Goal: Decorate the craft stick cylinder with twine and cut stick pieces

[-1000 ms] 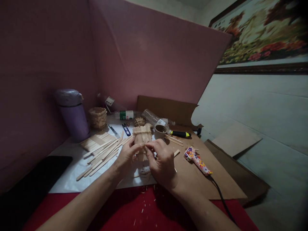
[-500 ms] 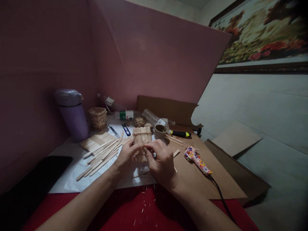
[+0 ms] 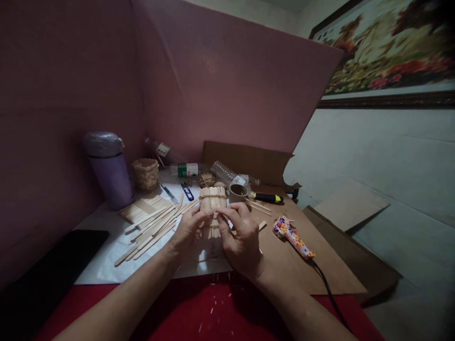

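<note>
We hold the cup (image 3: 212, 202) over the paper (image 3: 95, 270), left hand (image 3: 192, 226) grip closed on its side, probably bracing it for the right hand (image 3: 244, 233) grip, fingertips pinched at its front, on what we can't tell.

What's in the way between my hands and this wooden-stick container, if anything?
Nothing visible: the left hand and right hand are both at the wooden-stick container, fingertips close together at its near side. The loose sticks lie off to the left.
</note>
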`<action>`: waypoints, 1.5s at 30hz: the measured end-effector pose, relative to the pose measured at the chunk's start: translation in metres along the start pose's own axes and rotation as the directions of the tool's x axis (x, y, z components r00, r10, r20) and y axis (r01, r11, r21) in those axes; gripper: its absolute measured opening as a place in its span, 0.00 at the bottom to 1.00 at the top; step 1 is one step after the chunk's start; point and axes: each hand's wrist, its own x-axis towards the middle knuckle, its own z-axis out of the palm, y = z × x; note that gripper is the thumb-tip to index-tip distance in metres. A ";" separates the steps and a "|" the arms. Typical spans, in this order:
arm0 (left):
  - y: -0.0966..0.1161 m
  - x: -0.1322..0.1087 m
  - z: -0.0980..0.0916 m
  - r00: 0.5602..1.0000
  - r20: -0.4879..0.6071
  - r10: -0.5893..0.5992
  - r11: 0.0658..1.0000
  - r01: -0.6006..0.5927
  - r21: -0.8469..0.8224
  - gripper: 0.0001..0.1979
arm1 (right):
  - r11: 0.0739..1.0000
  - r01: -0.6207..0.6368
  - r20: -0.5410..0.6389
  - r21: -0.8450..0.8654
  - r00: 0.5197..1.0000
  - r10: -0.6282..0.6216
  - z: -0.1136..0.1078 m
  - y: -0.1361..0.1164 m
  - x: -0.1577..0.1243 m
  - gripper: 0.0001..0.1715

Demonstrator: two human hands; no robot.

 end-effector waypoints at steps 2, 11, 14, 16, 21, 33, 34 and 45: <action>-0.001 0.000 0.000 0.999 0.026 0.031 0.999 -0.032 0.043 0.20 | 1.000 0.003 0.004 -0.009 1.000 -0.003 0.000 0.001 0.000 0.13; -0.010 0.006 -0.009 0.990 0.076 0.115 0.974 -0.128 0.188 0.19 | 0.998 -0.061 0.031 -0.006 0.998 0.061 -0.006 0.005 0.007 0.05; -0.011 0.007 -0.010 0.987 0.078 0.139 0.964 -0.153 0.217 0.18 | 0.998 -0.063 0.063 0.021 0.996 0.062 -0.007 0.005 0.009 0.06; -0.010 0.006 -0.010 0.987 0.075 0.142 0.961 -0.155 0.227 0.18 | 0.993 -0.098 0.076 0.060 0.993 0.093 -0.008 0.004 0.011 0.07; -0.008 0.005 -0.008 0.986 0.076 0.145 0.957 -0.160 0.243 0.20 | 0.971 -0.196 0.099 0.139 0.978 0.183 -0.009 0.005 0.015 0.08; -0.007 0.005 -0.008 0.972 0.038 0.233 0.916 -0.232 0.328 0.23 | 0.945 -0.271 0.147 0.182 0.958 0.247 -0.006 0.010 0.015 0.07; -0.006 0.005 -0.008 0.970 0.036 0.240 0.911 -0.239 0.336 0.23 | 0.943 -0.276 0.149 0.184 0.957 0.251 -0.006 0.010 0.015 0.07; -0.009 0.005 -0.008 0.975 0.047 0.217 0.926 -0.221 0.307 0.22 | 0.934 -0.294 0.151 0.203 0.952 0.267 -0.007 0.008 0.016 0.06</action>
